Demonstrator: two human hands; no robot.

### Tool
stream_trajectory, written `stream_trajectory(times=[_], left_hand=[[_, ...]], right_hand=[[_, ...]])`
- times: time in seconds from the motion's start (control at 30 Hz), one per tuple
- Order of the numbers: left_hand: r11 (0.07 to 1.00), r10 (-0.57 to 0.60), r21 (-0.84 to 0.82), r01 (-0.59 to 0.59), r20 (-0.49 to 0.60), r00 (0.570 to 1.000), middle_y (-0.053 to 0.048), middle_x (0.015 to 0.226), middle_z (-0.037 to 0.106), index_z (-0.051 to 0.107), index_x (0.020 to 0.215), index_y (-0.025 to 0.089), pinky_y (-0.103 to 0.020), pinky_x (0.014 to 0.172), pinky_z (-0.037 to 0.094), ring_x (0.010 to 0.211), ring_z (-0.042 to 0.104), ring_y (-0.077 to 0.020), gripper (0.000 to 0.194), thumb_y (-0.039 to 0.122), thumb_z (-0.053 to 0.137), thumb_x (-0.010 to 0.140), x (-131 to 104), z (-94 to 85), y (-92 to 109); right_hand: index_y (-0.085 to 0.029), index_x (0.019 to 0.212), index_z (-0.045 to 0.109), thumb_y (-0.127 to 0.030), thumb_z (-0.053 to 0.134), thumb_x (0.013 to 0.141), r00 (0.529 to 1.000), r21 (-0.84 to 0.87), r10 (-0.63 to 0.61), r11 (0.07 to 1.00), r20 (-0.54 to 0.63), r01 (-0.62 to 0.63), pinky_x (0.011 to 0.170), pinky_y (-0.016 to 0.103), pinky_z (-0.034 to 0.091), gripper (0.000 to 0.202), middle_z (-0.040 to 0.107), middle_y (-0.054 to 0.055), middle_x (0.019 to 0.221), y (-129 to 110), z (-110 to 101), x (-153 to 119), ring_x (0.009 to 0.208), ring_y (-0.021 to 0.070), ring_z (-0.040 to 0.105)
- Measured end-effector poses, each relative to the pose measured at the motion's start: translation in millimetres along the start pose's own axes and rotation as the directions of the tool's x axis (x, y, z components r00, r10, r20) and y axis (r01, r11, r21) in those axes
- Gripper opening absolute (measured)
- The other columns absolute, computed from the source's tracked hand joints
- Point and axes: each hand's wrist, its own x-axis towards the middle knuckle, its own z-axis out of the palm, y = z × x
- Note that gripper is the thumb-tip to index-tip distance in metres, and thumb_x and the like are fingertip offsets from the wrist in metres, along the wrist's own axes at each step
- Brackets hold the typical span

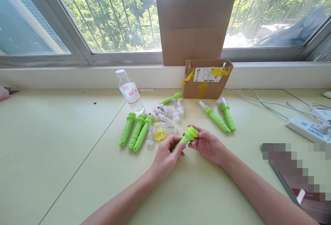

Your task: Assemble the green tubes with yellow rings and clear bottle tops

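A light-green, ribbed plastic handle with a threaded head and a yellow band (186,137) is held above the pale table (77,183), its head tilted toward one o'clock. The person's left hand (168,149) is curled closed round the shaft with the thumb along the top, which seems to steady it and leave the head exposed. The right hand (208,145) is half closed, thumb and forefinger at the banded head, perhaps to seat or turn the band; its other fingers are loosely bent beneath.

At nine o'clock lie loose yellow rings (160,135) and a clear ribbed plastic cup (150,135), with three bare green handles (137,131) beyond, side by side, probably so each is easy to pick up. Toward ten to eleven o'clock are small white threaded pieces (163,118), more clear cups (176,111) and another green handle (170,98). At two o'clock two green handles with clear tops (221,117) lie apart from the loose parts, perhaps to keep them separate.

Farther out, a clear water bottle with a white cap (130,94) leans at ten o'clock in this wide view, an open brown cardboard carton (207,88) stands at one, and a white power strip (305,128) lies at three.
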Motion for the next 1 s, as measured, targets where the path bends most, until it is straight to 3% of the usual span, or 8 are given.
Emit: stream_trajectory(times=[0.5,0.8,1.0], left_hand=[[0.998,-0.010,-0.060,0.015,0.083,0.996,-0.002,0.079,0.058,0.055,0.090,0.015,-0.022,0.052,0.044,0.063,0.060,-0.0121,0.028,0.043,0.053,0.088,0,-1.4,3],[0.991,-0.040,-0.122,0.061,0.169,0.985,-0.002,0.078,0.059,0.053,0.088,0.016,-0.022,0.050,0.041,0.057,0.057,-0.0105,0.029,0.043,0.046,0.091,-1,-3.5,9],[0.992,-0.061,-0.098,0.076,0.144,0.988,0.001,0.077,0.057,0.052,0.091,0.017,-0.020,0.046,0.038,0.050,0.049,-0.0062,0.028,0.044,0.055,0.087,-1,-2.3,11]], right_hand=[[-0.020,0.102,0.066,-0.016,0.058,0.078,1.000,-0.037,-0.005,0.999,-0.009,0.005,0.074,0.028,0.050,0.026,0.068,0.002,0.084,0,0,1,0.063,0.0110,0.059],[-0.019,0.105,0.064,-0.016,0.054,0.081,0.999,-0.041,0.014,0.999,0.032,-0.013,0.071,0.026,0.049,0.026,0.069,0.006,0.092,-3,2,-1,0.063,0.0097,0.059],[-0.019,0.106,0.064,-0.016,0.054,0.080,0.999,-0.052,0.017,0.999,0.040,-0.015,0.072,0.028,0.049,0.028,0.070,0.007,0.099,-2,1,-1,0.060,0.0096,0.059]])
